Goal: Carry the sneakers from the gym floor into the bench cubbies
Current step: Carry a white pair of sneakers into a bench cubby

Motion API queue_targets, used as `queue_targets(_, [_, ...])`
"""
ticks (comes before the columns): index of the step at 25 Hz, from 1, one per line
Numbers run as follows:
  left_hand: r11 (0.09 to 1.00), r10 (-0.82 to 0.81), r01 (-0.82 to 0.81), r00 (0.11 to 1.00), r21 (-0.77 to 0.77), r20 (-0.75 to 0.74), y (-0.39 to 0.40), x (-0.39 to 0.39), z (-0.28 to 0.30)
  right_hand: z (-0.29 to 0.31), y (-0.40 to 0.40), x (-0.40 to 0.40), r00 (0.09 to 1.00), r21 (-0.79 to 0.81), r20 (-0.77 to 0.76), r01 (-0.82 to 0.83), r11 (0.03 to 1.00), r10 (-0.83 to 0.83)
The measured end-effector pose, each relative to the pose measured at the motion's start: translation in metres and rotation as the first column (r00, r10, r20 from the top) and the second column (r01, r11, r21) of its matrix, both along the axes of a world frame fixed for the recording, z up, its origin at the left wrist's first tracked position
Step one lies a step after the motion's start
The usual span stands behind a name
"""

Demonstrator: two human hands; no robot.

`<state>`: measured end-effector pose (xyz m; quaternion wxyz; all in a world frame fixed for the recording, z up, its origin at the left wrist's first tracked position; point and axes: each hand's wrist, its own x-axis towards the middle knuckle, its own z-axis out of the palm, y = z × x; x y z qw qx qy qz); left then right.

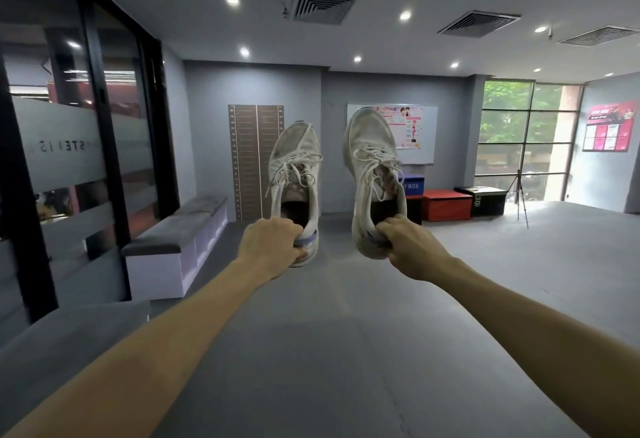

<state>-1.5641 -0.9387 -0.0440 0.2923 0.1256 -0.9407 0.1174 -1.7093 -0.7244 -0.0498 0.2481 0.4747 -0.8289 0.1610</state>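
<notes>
I am holding both white sneakers up in the air in front of me, well above the gym floor (346, 351): my left hand (270, 243) is pinching the heel of the left sneaker (294, 174) and my right hand (408, 247) is clamping the heel collar of the right sneaker (372, 174), toes pointing away. They are looking light and soft, with loose laces that are hanging free, so I am judging the stiffer heel the best place to grip. The counter (166, 240) with its cubbies is waiting to my left, near the glass wall (69, 146).
</notes>
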Motion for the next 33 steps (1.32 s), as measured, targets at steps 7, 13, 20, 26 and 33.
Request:
queue_targets(7, [0.998, 0.054, -0.054, 0.998, -0.013, -0.012, -0.119, -0.177, 0.009, 0.015, -0.128, -0.194, 1.000, -0.022, 0.009, -0.007, 1.000, 0.007])
queue_targets(13, [0.995, 0.099, -0.100, 0.995, -0.032, -0.016, -0.231, -0.307, 0.004, 0.006, -0.242, -0.332, 1.000, -0.026, 0.019, -0.013, 1.000, 0.014])
queue_targets(20, [0.992, 0.120, -0.122, 0.992, -0.044, -0.028, -0.386, -0.457, 0.018, 0.010, -0.398, -0.490, 0.997, -0.029, -0.022, -0.072, 0.997, 0.071])
queue_targets(26, [0.981, 0.191, -0.192, 0.981, -0.035, -0.020, -0.507, -0.544, 0.016, 0.013, -0.534, -0.598, 0.986, -0.040, -0.008, -0.169, 0.985, 0.169])
queue_targets(33, [0.886, 0.464, -0.464, 0.886, 0.001, 0.002, -0.657, -0.598, -0.001, 0.002, -0.742, -0.694, 0.898, 0.012, -0.017, -0.440, 0.898, 0.440])
